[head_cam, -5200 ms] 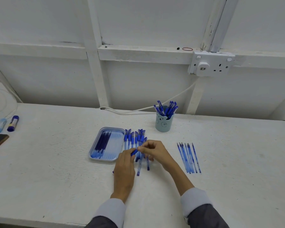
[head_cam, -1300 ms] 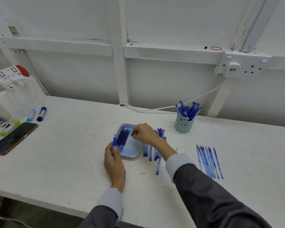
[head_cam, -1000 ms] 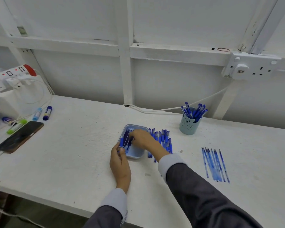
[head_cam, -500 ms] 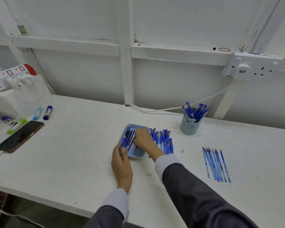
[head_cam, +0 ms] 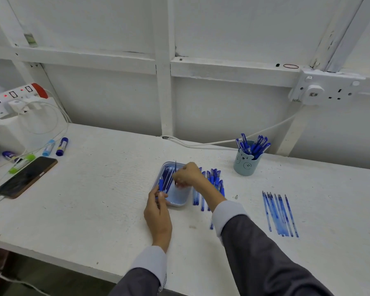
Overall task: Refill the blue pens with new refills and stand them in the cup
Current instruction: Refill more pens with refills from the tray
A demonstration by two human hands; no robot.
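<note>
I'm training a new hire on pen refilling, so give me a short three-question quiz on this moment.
1. True or false: pens already stand in the cup.
2. The right hand pinches a refill over: A) the tray B) the cup C) neither.
3. Fill in: the left hand grips a blue ___.
Key: 1 true; 2 A; 3 pen.
</note>
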